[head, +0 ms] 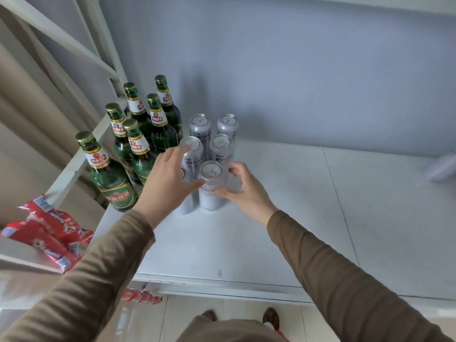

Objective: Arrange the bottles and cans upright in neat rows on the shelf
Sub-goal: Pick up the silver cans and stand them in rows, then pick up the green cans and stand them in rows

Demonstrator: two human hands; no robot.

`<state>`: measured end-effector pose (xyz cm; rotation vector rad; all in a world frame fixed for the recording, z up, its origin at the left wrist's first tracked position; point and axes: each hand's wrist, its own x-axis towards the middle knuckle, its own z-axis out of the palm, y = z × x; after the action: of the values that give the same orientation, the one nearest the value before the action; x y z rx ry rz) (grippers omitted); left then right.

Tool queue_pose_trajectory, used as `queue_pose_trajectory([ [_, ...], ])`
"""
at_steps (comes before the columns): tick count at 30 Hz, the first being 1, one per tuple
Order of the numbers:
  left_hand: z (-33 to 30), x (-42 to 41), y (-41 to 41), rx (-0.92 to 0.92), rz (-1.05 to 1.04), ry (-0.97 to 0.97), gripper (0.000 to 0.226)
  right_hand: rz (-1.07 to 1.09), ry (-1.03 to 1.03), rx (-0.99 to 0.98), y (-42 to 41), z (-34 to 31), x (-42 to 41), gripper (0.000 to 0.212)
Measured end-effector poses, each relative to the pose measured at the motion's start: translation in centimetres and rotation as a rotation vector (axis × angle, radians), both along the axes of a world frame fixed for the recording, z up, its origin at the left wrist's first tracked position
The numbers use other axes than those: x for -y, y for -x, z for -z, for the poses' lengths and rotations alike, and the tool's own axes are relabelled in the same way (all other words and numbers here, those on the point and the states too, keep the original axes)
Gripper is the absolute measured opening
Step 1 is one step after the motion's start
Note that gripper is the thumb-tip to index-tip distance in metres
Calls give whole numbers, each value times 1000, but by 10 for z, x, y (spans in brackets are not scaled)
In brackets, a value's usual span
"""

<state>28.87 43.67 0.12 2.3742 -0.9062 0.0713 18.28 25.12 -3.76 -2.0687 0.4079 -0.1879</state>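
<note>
The front can [210, 186] stands upright at the centre of the frame on the white shelf [271, 218], long axis vertical, at the head of the can rows beside the green bottles [138, 134]. Both hands flank it. The right hand [240, 186] curls loosely round its side; the left hand [170, 178] presses it with straight fingers, about equally near.

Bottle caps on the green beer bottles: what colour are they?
Gold, on every bottle cap of the green bottles, seen in the head view.
</note>
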Motion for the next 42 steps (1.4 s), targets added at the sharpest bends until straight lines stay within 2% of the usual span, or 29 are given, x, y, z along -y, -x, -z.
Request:
queue_pose_trajectory([
  [6,-10,51,26,160,157,-78,77,18,494,16,47,-24,41,68],
  [13,-1,131,87,182,285,-131,81,74,725,-24,129,-34,103,65],
  [27,15,339,283,95,424,-168,81,180,757,-146,335,-27,289,67],
  [42,21,520,332,22,593,-120,81,342,712,-241,407,-38,440,66],
])
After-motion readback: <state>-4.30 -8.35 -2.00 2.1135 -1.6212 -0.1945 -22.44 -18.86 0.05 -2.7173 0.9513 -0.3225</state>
